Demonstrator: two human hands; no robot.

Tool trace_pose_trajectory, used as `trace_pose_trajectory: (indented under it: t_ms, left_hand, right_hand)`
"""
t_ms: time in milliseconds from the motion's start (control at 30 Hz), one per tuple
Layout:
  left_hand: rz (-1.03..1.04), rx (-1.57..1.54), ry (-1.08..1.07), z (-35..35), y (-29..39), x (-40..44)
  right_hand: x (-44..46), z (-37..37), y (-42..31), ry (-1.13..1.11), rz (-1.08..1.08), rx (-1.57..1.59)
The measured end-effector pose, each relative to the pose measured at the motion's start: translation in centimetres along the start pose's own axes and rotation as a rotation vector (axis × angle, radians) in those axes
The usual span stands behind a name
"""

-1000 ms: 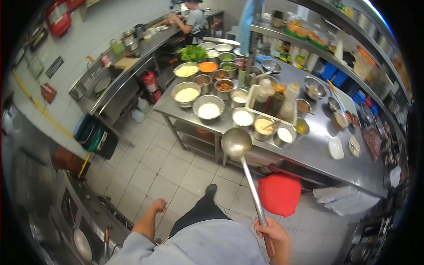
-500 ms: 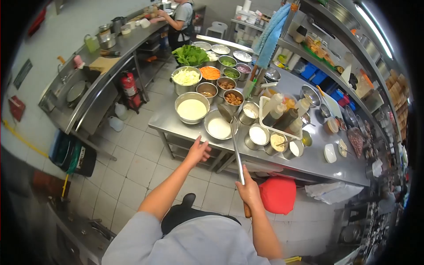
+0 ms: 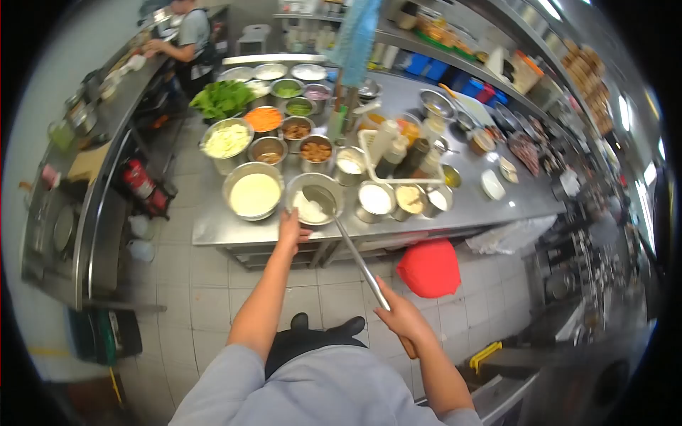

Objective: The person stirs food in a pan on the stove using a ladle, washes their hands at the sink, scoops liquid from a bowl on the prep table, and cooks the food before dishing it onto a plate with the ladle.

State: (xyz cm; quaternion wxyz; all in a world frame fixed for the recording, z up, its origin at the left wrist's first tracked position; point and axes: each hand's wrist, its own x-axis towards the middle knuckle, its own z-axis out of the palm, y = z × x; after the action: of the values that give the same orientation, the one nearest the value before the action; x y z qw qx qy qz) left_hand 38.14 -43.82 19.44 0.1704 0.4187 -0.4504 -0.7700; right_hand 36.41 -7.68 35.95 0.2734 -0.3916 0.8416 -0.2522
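My right hand (image 3: 403,317) is wrapped round the wooden-ended handle of a long ladle (image 3: 361,263). The ladle's round scoop is down inside a metal bowl (image 3: 337,210) with white contents, at the front edge of the steel table. At that bowl's near left rim is my left hand (image 3: 292,231), thumb up over the edge and fingers below it. Just left of it stands a larger metal bowl of pale yellow liquid (image 3: 255,194). Tubs of white powder (image 3: 375,199) stand to the right.
Behind are pots of shredded cabbage (image 3: 227,140), carrot (image 3: 263,118) and leafy greens (image 3: 222,99). A white basket of squeeze bottles (image 3: 401,153) sits right of centre. A red-covered stool (image 3: 430,268) is under the table edge. Another person (image 3: 193,42) works at the left counter.
My left hand has moved forward from open air to the bowl's rim. The ladle's scoop has gone from the rim down into the bowl. The view has turned right.
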Motion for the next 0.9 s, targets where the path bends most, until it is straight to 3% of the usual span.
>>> trace_pose_trajectory:
  t_ms: [100, 133, 167, 200, 233, 267, 300, 367, 533, 733, 867, 900]
  left_hand:
    - [0.150, 0.079, 0.093, 1.4, -1.6, 0.2]
    - [0.100, 0.031, 0.039, 1.9, -2.8, 1.4]
    - [0.108, -0.056, -0.020, 2.0, -4.7, 3.3]
    - [-0.041, -0.044, 0.042, 3.2, -3.5, 2.5]
    - [0.108, -0.109, 0.078, 2.3, -7.3, 7.0]
    - [0.142, -0.115, 0.146, 3.6, -4.9, 4.9]
    - [0.136, -0.148, 0.044, 3.7, -3.3, 3.3]
    - [0.120, -0.222, 0.042, 4.6, -2.0, 1.1]
    - [0.019, -0.162, -0.070, 2.3, -1.3, 2.5]
    - [0.146, -0.109, -0.023, 4.4, -2.2, -0.1]
    - [0.152, -0.231, 0.047, 5.4, -1.9, 0.8]
    - [0.076, -0.196, 0.021, 4.6, -2.4, 3.1]
  right_hand:
    - [2.2, 2.3, -1.3, -0.018, 0.248, -0.015]
    - [2.8, 2.6, -2.3, -0.041, 0.310, 0.015]
    - [2.8, 3.7, -2.5, -0.038, 0.285, 0.054]
    - [2.5, 4.0, -2.9, -0.066, 0.248, 0.019]
    - [1.8, 3.9, -3.1, -0.102, 0.213, -0.014]
    - [0.8, 3.8, -2.8, -0.034, 0.268, 0.005]
    - [-0.1, 3.7, -2.6, -0.069, 0.247, 0.002]
    - [-1.3, 3.3, -1.6, -0.082, 0.222, 0.001]
    - [-1.8, 2.6, 2.9, -0.048, 0.041, 0.128]
    - [0.3, 1.4, -2.8, -0.022, 0.241, 0.075]
    - [0.1, 4.1, -1.5, -0.077, 0.178, 0.016]
    - [-0.6, 4.6, -0.4, -0.040, 0.141, 0.023]
